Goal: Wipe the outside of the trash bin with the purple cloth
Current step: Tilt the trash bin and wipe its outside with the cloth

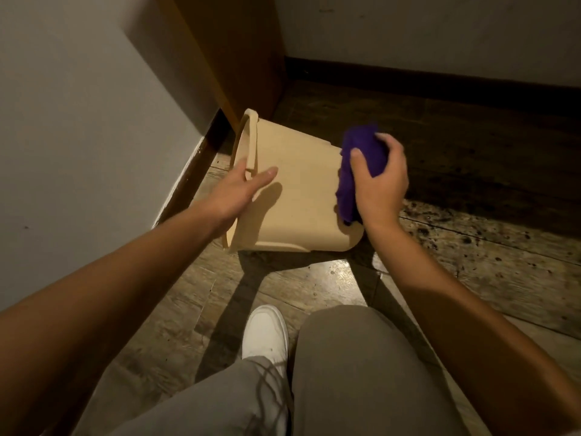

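A beige plastic trash bin [298,196] lies tipped on its side on the wooden floor, its rim to the left and its base to the right. My left hand [242,187] grips the rim, thumb resting on the outer wall and fingers hidden inside. My right hand [377,180] is closed around a bunched purple cloth [358,165], pressing it against the bin's base end at the right. The inside of the bin is hidden.
A white wall with dark skirting [195,171] runs along the left. A wooden panel [232,58] stands just behind the bin's rim. My white shoe [265,335] and bent knee [361,357] are close in front. Stained floorboards [487,240] extend to the right.
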`<state>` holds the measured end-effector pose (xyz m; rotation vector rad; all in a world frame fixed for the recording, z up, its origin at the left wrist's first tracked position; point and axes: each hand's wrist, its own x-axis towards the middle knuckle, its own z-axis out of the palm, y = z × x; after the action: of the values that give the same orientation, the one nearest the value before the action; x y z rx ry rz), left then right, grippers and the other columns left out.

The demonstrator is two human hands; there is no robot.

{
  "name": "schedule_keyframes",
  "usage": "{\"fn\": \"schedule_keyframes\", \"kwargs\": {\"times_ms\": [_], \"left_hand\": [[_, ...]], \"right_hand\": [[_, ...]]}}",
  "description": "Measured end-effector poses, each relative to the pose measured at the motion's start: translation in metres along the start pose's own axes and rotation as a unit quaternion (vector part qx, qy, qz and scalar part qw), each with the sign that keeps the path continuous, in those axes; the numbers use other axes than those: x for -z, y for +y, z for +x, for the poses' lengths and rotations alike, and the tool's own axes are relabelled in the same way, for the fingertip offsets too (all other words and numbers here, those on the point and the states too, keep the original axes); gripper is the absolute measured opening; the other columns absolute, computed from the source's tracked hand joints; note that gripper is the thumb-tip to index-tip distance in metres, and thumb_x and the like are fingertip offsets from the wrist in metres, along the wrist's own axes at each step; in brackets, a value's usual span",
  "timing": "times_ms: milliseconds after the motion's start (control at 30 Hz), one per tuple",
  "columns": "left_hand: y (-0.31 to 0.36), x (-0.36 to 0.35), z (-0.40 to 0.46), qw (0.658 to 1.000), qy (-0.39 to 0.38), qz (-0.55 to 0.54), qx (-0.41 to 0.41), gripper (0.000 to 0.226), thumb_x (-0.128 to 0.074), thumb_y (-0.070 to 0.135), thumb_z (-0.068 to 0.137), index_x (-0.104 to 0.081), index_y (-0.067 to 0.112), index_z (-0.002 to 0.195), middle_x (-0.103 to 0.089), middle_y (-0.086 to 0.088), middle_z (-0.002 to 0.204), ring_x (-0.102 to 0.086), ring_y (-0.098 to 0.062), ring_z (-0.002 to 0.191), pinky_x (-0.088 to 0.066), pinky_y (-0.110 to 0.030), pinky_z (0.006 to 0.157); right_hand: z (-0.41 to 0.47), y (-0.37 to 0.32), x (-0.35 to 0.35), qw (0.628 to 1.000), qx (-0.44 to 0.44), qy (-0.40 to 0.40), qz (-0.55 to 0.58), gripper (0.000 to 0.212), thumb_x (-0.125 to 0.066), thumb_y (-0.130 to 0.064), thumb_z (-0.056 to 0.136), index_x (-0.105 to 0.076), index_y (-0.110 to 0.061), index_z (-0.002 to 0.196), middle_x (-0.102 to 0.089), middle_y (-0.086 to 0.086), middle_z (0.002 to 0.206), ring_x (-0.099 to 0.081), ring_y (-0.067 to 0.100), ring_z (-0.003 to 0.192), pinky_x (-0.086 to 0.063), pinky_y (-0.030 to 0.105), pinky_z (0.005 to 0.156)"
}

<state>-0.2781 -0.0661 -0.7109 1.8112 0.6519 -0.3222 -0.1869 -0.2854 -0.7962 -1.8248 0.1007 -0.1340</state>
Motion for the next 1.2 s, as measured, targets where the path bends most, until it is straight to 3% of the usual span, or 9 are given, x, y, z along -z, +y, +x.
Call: {"fn": "schedule_keyframes", "kwargs": {"times_ms": [133,267,433,567,700,800,933,1067,1200], "left_hand": [[-0.009,-0.018,-0.009,0.997,0.071,0.004,0.029,0.049,-0.041,0.057,0.106,-0.06,0.02,0.132,-0.069,-0.008,0.126,-0.066,-0.028,0.114,-0.051,-0.053,0.105],[0.008,-0.018,-0.001,0.989,0.129,-0.065,0.021,0.058,-0.029,0.06,0.109,-0.071,0.021,0.106,-0.077,-0.006,0.104,-0.073,-0.019,0.1,-0.058,-0.03,0.08],[0.005,-0.014,0.005,0.983,0.146,-0.068,0.089,0.058,-0.023,0.063,0.107,-0.061,0.02,0.119,-0.07,-0.001,0.103,-0.069,-0.017,0.092,-0.052,-0.028,0.064],[-0.001,-0.007,0.011,0.976,0.167,-0.078,0.115,0.062,-0.024,0.067,0.105,-0.051,0.021,0.137,-0.059,0.006,0.096,-0.057,-0.016,0.083,-0.042,-0.042,0.088],[0.005,-0.009,0.013,0.978,0.168,-0.065,0.106,0.076,-0.028,0.068,0.104,-0.042,0.014,0.156,-0.06,0.006,0.116,-0.062,-0.025,0.109,-0.042,-0.046,0.103],[0.007,0.002,0.01,0.986,0.059,-0.127,0.085,0.061,-0.049,0.06,0.102,-0.053,0.018,0.147,-0.078,-0.004,0.116,-0.078,-0.029,0.099,-0.061,-0.039,0.082],[0.001,0.011,-0.003,0.991,-0.057,-0.103,0.065,0.036,-0.054,0.052,0.103,-0.06,0.029,0.131,-0.079,-0.004,0.12,-0.077,-0.024,0.108,-0.063,-0.039,0.085],[0.001,-0.001,-0.014,0.993,-0.025,-0.095,0.072,0.039,-0.043,0.062,0.103,-0.059,0.033,0.123,-0.073,-0.003,0.126,-0.07,-0.025,0.114,-0.056,-0.046,0.097],[0.019,-0.007,-0.009,0.986,-0.014,-0.162,0.039,0.053,-0.039,0.064,0.103,-0.064,0.029,0.135,-0.077,-0.005,0.127,-0.074,-0.028,0.116,-0.059,-0.046,0.094]], "right_hand": [[-0.033,-0.039,-0.029,0.993,0.066,-0.093,0.004,0.054,-0.072,-0.04,0.093,-0.053,-0.025,0.141,-0.052,0.002,0.142,-0.052,0.013,0.122,-0.041,0.01,0.09],[-0.075,-0.047,-0.054,0.964,0.169,-0.194,-0.059,0.059,-0.065,-0.049,0.097,-0.045,-0.031,0.149,-0.047,0.002,0.148,-0.047,0.014,0.128,-0.044,0.02,0.095],[-0.07,-0.011,-0.049,0.921,0.231,-0.242,-0.198,0.059,-0.051,-0.058,0.1,-0.04,-0.035,0.152,-0.045,0.005,0.154,-0.046,0.025,0.134,-0.042,0.045,0.104],[-0.048,0.041,-0.02,0.93,0.182,-0.189,-0.256,0.055,-0.052,-0.054,0.099,-0.045,-0.031,0.149,-0.049,0.011,0.148,-0.049,0.031,0.129,-0.041,0.046,0.102],[-0.007,0.078,0.009,0.951,-0.017,-0.131,-0.28,0.057,-0.058,-0.048,0.098,-0.045,-0.027,0.149,-0.051,0.016,0.141,-0.056,0.036,0.12,-0.043,0.036,0.085],[0.013,0.084,0.029,0.958,-0.068,-0.08,-0.266,0.056,-0.065,-0.046,0.093,-0.051,-0.027,0.143,-0.055,0.012,0.136,-0.059,0.035,0.118,-0.045,0.037,0.086],[0.011,0.055,0.033,0.985,-0.042,-0.035,-0.165,0.051,-0.068,-0.046,0.092,-0.055,-0.028,0.138,-0.056,0.006,0.136,-0.057,0.025,0.119,-0.046,0.032,0.09],[-0.007,-0.006,0.012,0.991,0.058,-0.093,-0.078,0.051,-0.069,-0.043,0.094,-0.056,-0.028,0.14,-0.056,0.002,0.138,-0.05,0.009,0.113,-0.032,0.005,0.083],[-0.036,-0.058,-0.021,0.969,0.169,-0.174,-0.054,0.053,-0.06,-0.045,0.099,-0.05,-0.028,0.149,-0.053,0.005,0.144,-0.051,0.012,0.12,-0.033,0.007,0.091]]}}
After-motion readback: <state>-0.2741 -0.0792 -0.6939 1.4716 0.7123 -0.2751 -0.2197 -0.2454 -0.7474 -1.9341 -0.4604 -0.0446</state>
